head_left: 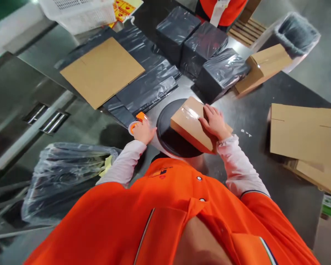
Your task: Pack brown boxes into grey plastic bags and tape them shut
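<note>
My left hand is closed around an orange tape dispenser with a roll of tape, near the table's edge. A closed brown cardboard box lies tilted across a round black stand in front of me, clear tape shining along its top. My right hand rests on the right part of this box, fingers spread over the top and not wrapped round it. The box's far right end is partly hidden by that hand.
Black-wrapped parcels and another cardboard box stand ahead. Flat cardboard lies on black plastic bags; more cardboard sheets sit right. A white basket is far left. Lined bins flank the table; another person stands opposite.
</note>
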Tool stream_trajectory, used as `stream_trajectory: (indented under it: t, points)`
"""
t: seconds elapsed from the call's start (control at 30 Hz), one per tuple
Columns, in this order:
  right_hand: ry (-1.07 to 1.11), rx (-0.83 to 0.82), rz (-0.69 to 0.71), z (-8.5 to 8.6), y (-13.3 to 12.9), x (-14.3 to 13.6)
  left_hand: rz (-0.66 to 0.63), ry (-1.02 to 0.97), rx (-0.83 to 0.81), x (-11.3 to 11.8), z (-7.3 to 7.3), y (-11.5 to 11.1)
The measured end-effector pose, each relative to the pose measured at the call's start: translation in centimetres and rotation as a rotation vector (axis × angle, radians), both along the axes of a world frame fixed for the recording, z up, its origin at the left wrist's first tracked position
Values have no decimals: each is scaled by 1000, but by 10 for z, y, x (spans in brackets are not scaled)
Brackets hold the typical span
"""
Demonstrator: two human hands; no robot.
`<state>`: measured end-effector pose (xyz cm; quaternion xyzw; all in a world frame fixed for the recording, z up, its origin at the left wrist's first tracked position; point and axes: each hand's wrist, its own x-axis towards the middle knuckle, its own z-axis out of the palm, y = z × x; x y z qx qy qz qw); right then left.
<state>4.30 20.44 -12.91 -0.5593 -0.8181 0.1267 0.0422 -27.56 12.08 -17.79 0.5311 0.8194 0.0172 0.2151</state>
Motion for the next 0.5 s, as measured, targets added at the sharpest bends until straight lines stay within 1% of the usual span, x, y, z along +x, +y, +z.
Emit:
stream_trajectory:
  t: [0.03, 0.07, 0.1, 0.13, 0.17, 0.2, 0.23, 0.27, 0.3, 0.37, 0.4, 0.43, 0.47, 0.5]
  points:
    - [-29, 34, -15, 2, -11, -5, 33, 67, -48, -5, -9, -4]
    - [-47, 64, -22, 4, -25, -11, 36, 90, -92, -7, -16, -8]
    - [-55, 84, -21, 4, -40, -17, 13, 85, -116, -6, -19, -11]
    - [-53, 89, -14, 3, -54, -24, -33, 70, -111, -5, -18, -13]
    - [-44, 86, -7, 0, -67, -30, -92, 56, -85, -5, -11, -12]
    - [-31, 81, -6, -5, -77, -35, -156, 43, -50, -5, 2, -8]
    - [-17, 77, -10, -9, -85, -39, -217, 35, -1, -6, 20, 0]
    - [-4, 75, -16, -14, -90, -41, -272, 35, 71, -7, 43, 12]
    - [8, 77, -22, -18, -93, -42, -313, 43, 153, -7, 70, 27]
    - [22, 77, -22, -22, -93, -41, -371, 98, 409, -2, 125, 65]
    - [25, 75, -18, -22, -92, -39, -388, 136, 530, 5, 150, 84]
    - [29, 73, -11, -21, -91, -38, -406, 163, 610, 15, 170, 101]
    - [35, 73, -3, -20, -89, -36, -437, 162, 640, 27, 184, 115]
    - [41, 74, 5, -18, -88, -34, -474, 142, 632, 41, 192, 126]
